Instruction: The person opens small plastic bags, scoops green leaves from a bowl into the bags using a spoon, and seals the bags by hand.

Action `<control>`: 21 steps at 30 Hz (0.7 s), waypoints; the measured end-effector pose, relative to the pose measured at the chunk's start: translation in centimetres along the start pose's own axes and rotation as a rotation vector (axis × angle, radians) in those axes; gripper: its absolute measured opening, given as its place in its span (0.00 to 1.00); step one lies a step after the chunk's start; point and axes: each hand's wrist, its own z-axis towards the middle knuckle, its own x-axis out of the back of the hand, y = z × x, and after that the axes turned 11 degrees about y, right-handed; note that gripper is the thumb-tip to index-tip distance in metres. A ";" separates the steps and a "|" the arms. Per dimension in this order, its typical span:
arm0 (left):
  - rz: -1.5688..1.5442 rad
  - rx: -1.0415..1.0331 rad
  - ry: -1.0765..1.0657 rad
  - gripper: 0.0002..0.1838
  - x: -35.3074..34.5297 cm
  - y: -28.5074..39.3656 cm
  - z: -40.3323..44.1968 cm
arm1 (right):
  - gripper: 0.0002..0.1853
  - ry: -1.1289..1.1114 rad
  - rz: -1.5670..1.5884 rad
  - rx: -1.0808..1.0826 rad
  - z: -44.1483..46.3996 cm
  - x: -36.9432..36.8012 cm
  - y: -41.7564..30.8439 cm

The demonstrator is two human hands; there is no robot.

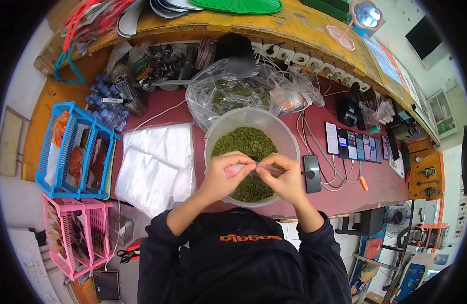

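Orange lettering, too distorted for us to read surely, crosses a dark sweatshirt (243, 268); beyond it, we see the left hand (223, 175) and right hand (284, 175) pinching a slim pinkish item (272, 170) above a tub (295, 144) of green flakes (246, 139).

I have room to pass over the right front of the table (385, 186); farther back, phones (352, 145) and cables (342, 179) block me, and left of the bucket (287, 137) plastic bags (155, 159) leave only a narrow gap
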 end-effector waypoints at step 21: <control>-0.748 0.795 0.115 0.22 2.1 -0.5 0.7 | 0.09 0.330 -0.415 0.480 6.3 -1.0 1.0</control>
